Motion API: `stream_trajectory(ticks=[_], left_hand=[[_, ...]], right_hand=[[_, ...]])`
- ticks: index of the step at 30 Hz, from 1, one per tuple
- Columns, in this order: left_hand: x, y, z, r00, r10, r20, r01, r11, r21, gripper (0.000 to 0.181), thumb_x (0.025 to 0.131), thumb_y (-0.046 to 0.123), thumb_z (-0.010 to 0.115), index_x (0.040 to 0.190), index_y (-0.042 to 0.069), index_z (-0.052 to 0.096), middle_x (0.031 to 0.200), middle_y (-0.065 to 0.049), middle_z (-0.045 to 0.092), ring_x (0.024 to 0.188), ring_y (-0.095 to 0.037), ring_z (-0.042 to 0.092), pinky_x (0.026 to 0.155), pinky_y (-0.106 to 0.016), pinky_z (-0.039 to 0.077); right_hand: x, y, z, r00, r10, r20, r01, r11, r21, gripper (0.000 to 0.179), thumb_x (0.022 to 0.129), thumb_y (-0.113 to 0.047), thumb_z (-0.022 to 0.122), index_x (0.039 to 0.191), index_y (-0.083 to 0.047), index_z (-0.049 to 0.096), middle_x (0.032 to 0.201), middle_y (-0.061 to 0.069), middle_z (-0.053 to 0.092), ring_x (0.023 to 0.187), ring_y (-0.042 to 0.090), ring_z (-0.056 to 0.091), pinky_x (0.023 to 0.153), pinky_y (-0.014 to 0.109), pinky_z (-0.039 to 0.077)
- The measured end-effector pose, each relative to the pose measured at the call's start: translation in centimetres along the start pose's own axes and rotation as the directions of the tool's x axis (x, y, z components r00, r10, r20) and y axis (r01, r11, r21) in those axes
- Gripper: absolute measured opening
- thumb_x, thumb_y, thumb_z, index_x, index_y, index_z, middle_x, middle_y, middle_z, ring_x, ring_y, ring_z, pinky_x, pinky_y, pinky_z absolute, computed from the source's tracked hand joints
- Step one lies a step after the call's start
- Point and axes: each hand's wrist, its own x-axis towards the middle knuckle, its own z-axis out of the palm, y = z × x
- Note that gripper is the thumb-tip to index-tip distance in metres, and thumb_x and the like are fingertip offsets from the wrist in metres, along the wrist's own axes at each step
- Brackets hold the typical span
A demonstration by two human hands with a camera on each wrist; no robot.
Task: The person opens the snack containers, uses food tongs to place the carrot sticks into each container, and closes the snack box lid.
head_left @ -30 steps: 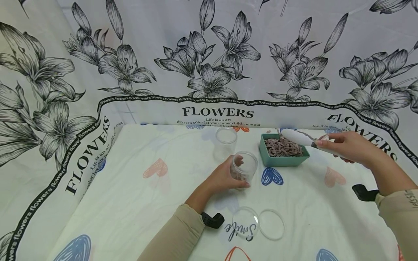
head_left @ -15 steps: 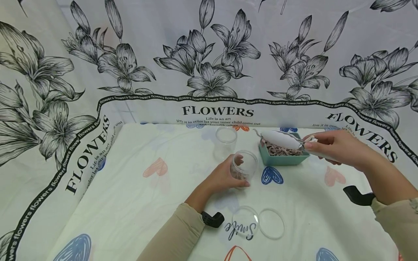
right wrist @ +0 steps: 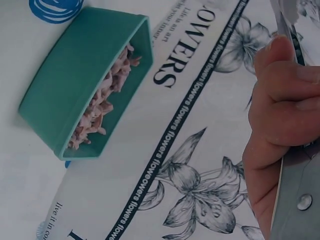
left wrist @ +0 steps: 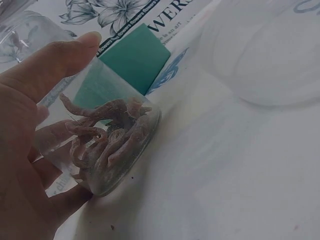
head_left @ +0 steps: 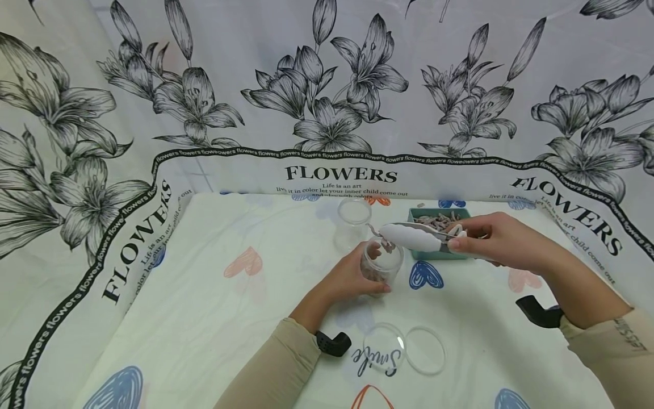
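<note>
My left hand [head_left: 343, 278] grips a clear plastic jar [head_left: 386, 262] round its side. Through the jar's wall, in the left wrist view, several brownish-pink shrivelled strips [left wrist: 112, 132] show at the bottom. My right hand [head_left: 503, 243] holds tongs [head_left: 411, 237] with white tips and metal arms. A few strips [head_left: 389, 247] hang from the tongs' tips, right over the jar's mouth. Behind the tongs stands a green rectangular box [head_left: 434, 255] with more strips [head_left: 431, 221] inside; the tongs and right hand partly cover it in the head view.
Another clear jar [head_left: 354, 230] stands just behind the held one. Nearer me, two clear round lids [head_left: 402, 341] lie side by side on the white cloth [head_left: 286, 318] printed with hearts. A flower-printed curtain [head_left: 327, 102] hangs at the back.
My right hand has carried the tongs leftward from over the green box to the jar's mouth, bringing strips along. My left hand and the jar have stayed in place.
</note>
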Motion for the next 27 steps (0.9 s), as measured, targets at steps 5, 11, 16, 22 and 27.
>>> stream_trajectory(ticks=[5, 11, 16, 22, 27], left_hand=[[0.0, -0.1, 0.0, 1.0, 0.003, -0.002, -0.003, 1.0, -0.002, 0.092, 0.067, 0.036, 0.091, 0.142, 0.033, 0.039, 0.136, 0.005, 0.055, 0.128, -0.013, 0.049, 0.114, -0.046, 0.032], [0.0, 0.0, 0.0, 1.0, -0.001, 0.005, 0.001, 1.0, -0.001, 0.092, 0.066, 0.038, 0.091, 0.142, 0.031, 0.04, 0.134, 0.002, 0.057, 0.126, -0.014, 0.05, 0.114, -0.047, 0.032], [-0.1, 0.1, -0.1, 1.0, -0.001, -0.006, 0.001, 1.0, 0.004, 0.095, 0.065, 0.039, 0.092, 0.143, 0.032, 0.039, 0.132, 0.009, 0.057, 0.124, -0.012, 0.051, 0.113, -0.044, 0.034], [-0.1, 0.1, -0.1, 1.0, 0.006, -0.003, -0.006, 1.0, -0.012, 0.095, 0.065, 0.037, 0.092, 0.144, 0.031, 0.039, 0.132, 0.007, 0.056, 0.122, -0.014, 0.053, 0.109, -0.042, 0.038], [0.0, 0.1, -0.1, 1.0, 0.013, -0.002, -0.013, 1.0, 0.008, 0.091, 0.067, 0.036, 0.091, 0.142, 0.023, 0.042, 0.136, 0.005, 0.054, 0.125, -0.015, 0.051, 0.109, -0.042, 0.039]], right_hand=[[0.5, 0.1, 0.6, 0.999, 0.038, 0.03, -0.037, 0.999, -0.036, 0.048, 0.09, -0.05, 0.067, 0.122, -0.014, 0.065, 0.078, 0.005, 0.054, 0.057, 0.017, 0.047, 0.047, 0.031, 0.042], [0.9, 0.0, 1.1, 0.999, 0.037, 0.037, -0.033, 0.993, -0.116, 0.048, 0.087, -0.055, 0.068, 0.116, -0.017, 0.068, 0.09, 0.005, 0.06, 0.071, 0.02, 0.051, 0.054, 0.033, 0.045], [0.8, -0.5, 1.0, 1.0, 0.004, 0.011, -0.002, 0.987, -0.161, 0.053, 0.085, -0.056, 0.069, 0.118, -0.015, 0.069, 0.105, 0.011, 0.065, 0.08, 0.02, 0.053, 0.06, 0.033, 0.044], [0.5, -0.8, 0.8, 1.0, 0.003, 0.012, -0.001, 0.985, -0.174, 0.071, 0.085, -0.058, 0.068, 0.134, -0.007, 0.058, 0.108, 0.009, 0.065, 0.087, 0.021, 0.056, 0.065, 0.033, 0.047], [0.3, 0.7, -0.3, 1.0, 0.014, -0.023, -0.018, 0.983, -0.183, 0.076, 0.088, -0.055, 0.066, 0.143, -0.008, 0.045, 0.116, 0.014, 0.064, 0.098, 0.028, 0.06, 0.071, 0.04, 0.051]])
